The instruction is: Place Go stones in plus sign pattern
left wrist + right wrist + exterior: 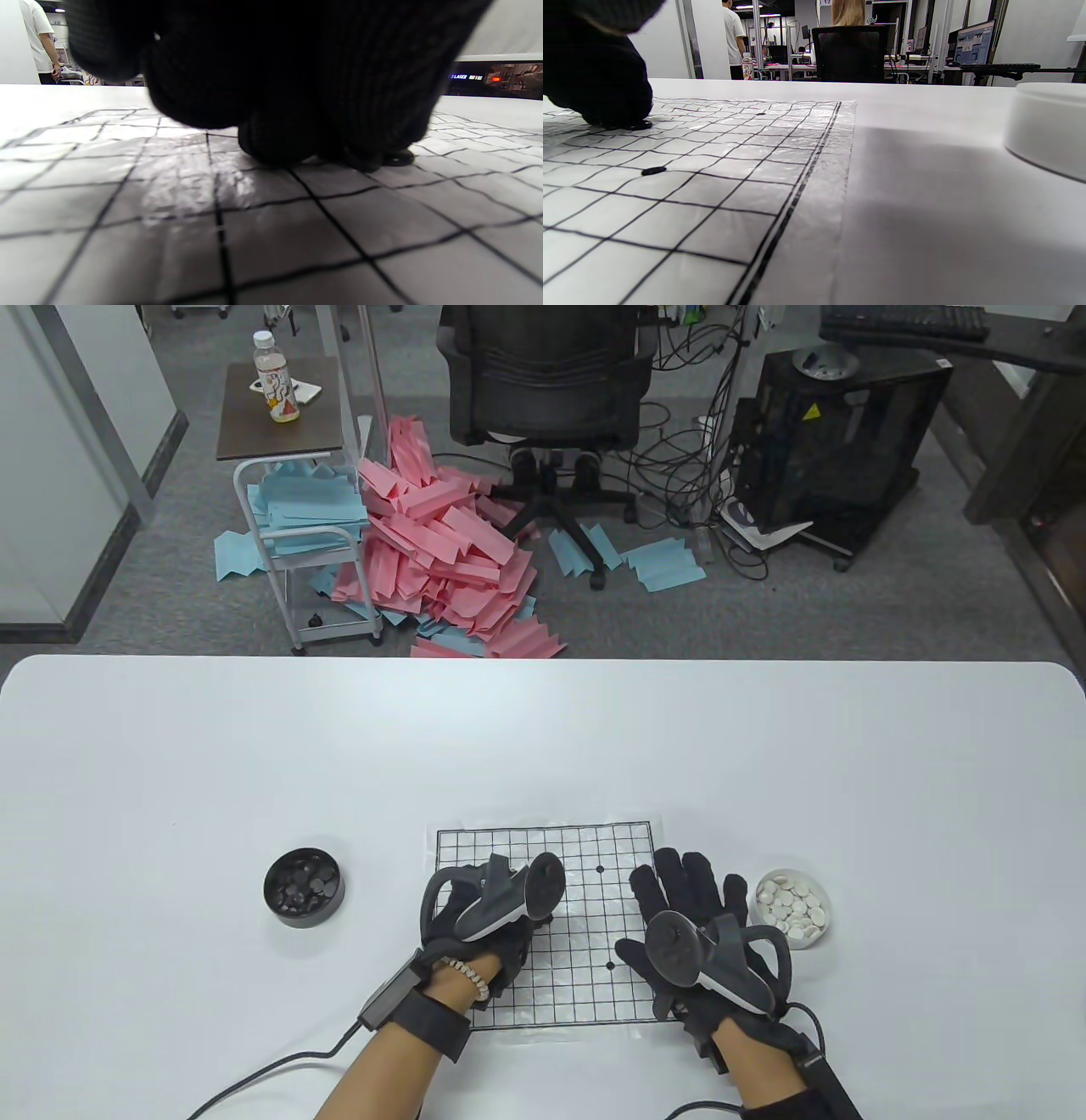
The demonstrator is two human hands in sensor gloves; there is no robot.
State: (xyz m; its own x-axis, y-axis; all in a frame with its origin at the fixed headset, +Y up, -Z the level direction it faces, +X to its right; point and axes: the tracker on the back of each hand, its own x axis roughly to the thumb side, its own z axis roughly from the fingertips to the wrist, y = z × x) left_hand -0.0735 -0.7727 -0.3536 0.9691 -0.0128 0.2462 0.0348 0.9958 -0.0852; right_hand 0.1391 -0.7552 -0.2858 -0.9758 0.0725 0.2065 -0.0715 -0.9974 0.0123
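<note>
A printed grid board (585,899) lies flat on the white table. My left hand (513,903) is over the board's left half with its fingers curled down, under the tracker. In the left wrist view its fingertips (275,144) press on the board and touch a black stone (398,158) lying on a line. The right wrist view shows the same stone (635,125) under the left hand (598,80). My right hand (679,899) lies flat with its fingers spread on the board's right edge and holds nothing. A black bowl of black stones (304,887) stands left of the board.
A white bowl of white stones (793,906) stands just right of my right hand, and its wall (1048,127) shows in the right wrist view. Printed dots (610,961) mark the board. Beyond the table's far edge are a chair and piles of paper.
</note>
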